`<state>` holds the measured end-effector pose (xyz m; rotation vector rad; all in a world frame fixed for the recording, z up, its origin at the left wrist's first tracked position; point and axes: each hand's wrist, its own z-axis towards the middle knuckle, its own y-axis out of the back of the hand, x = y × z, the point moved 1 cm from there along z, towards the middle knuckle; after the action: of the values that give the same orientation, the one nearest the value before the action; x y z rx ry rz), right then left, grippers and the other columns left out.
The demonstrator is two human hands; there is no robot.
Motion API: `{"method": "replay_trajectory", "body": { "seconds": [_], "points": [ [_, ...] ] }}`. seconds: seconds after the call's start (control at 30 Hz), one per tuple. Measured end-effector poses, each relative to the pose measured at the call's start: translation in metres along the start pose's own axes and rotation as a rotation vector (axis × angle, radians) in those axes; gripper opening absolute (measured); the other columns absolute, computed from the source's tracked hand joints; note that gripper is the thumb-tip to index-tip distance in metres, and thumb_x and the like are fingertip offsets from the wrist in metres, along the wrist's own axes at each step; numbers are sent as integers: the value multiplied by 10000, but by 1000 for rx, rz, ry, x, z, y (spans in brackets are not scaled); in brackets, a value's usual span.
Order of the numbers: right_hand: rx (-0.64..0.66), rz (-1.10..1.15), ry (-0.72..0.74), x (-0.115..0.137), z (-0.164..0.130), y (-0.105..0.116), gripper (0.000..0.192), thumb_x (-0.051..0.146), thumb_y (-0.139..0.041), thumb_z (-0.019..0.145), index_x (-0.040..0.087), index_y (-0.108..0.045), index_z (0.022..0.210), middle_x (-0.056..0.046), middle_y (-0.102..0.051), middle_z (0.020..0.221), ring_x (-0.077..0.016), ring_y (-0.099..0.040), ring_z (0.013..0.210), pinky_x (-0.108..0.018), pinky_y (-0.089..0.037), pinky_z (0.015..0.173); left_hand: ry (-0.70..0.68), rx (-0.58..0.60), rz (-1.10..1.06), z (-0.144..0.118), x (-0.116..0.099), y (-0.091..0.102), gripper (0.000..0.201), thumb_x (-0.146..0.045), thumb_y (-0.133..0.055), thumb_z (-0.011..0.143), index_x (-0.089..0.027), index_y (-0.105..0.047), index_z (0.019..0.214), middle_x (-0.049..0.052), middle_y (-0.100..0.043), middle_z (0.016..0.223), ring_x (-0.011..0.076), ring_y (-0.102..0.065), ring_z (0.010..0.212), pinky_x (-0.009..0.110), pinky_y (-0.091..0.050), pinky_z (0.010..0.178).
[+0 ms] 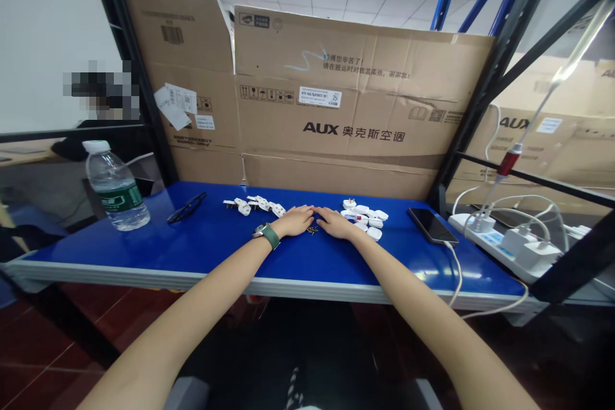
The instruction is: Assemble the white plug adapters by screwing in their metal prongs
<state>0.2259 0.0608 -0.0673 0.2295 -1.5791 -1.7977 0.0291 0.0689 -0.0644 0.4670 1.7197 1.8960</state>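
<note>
My left hand (296, 221), with a green-strapped watch (267, 234) at its wrist, lies palm down on the blue tabletop, fingers stretched out. Opposite it, my right hand (334, 224) rests flat too, and the fingertips of both meet or nearly meet. Between them is a small pile of brass-coloured screws (312, 230), partly covered by the fingers. Left of my left hand lie several white plug parts with metal pins (257, 204). A cluster of white plastic plug pieces (366, 218) sits beside my right hand; one shows a bit of red.
A water bottle (118, 189) and dark folded glasses (187, 207) are on the left. On the right lie a phone (432, 225) with a white cable and a loaded power strip (504, 245). A cardboard panel (346, 109) closes off the back; a person sits beyond the left frame.
</note>
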Motion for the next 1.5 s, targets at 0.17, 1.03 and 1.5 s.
{"method": "replay_trajectory", "body": {
  "seconds": [0.17,1.03,1.5],
  "points": [
    [8,2,8,-1,1,-1,564,241,-456,1025,171,-414,1584,-168,-495,1578,-308,-475,1449,-504,-366,1186,12,14,-1,0,0,0,521,-373,-267,1078,-179,-462,1520,160,-372,1656,308,-343,1540,552,-265,1247],
    [-20,76,-23,-2,18,5,502,165,-566,952,149,-557,1453,-192,-602,1450,-307,-571,1342,-471,-431,1133,-77,30,-78,19,8,6,553,-381,-398,1039,-152,-446,1540,145,-418,1633,275,-405,1509,412,-308,1248],
    [-25,62,2,-5,9,2,541,151,-511,972,156,-511,1513,-169,-561,1514,-281,-527,1404,-445,-403,1174,-7,44,-71,13,8,-2,563,-407,-322,1071,-166,-408,1572,157,-326,1674,294,-292,1567,487,-220,1279]
  ]
}}
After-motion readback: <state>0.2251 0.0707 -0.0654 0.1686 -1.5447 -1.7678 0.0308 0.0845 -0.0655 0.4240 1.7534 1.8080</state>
